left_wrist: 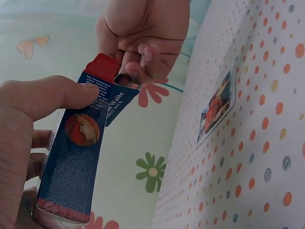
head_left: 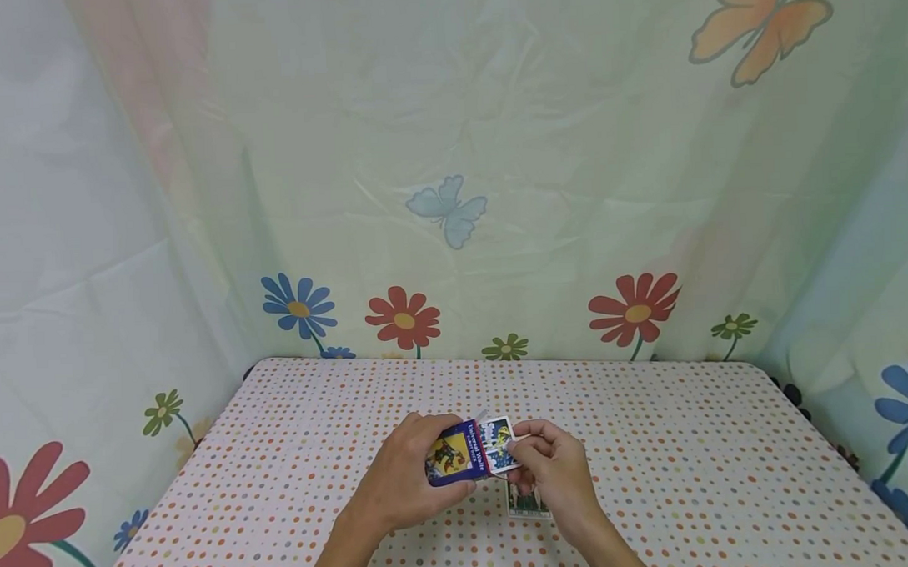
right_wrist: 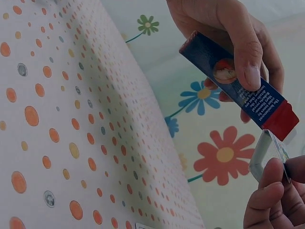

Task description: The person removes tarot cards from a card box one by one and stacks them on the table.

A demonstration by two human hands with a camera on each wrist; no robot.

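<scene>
Your left hand (head_left: 404,475) grips the Universal Waite tarot box (head_left: 451,455) between thumb (left_wrist: 62,95) and fingers (left_wrist: 42,138); your right hand (head_left: 558,472) pinches a tarot card (head_left: 495,440) at its open end.

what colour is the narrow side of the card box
Mostly dark blue; the card box shows that side best in the left wrist view.

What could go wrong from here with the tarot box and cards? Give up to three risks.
The card pinched by the right hand could catch on the red flap and bend.
If the left hand tips the blue box mouth-down, any cards inside might slide out.
The loose card on the table, below the right hand, might get brushed aside.
</scene>
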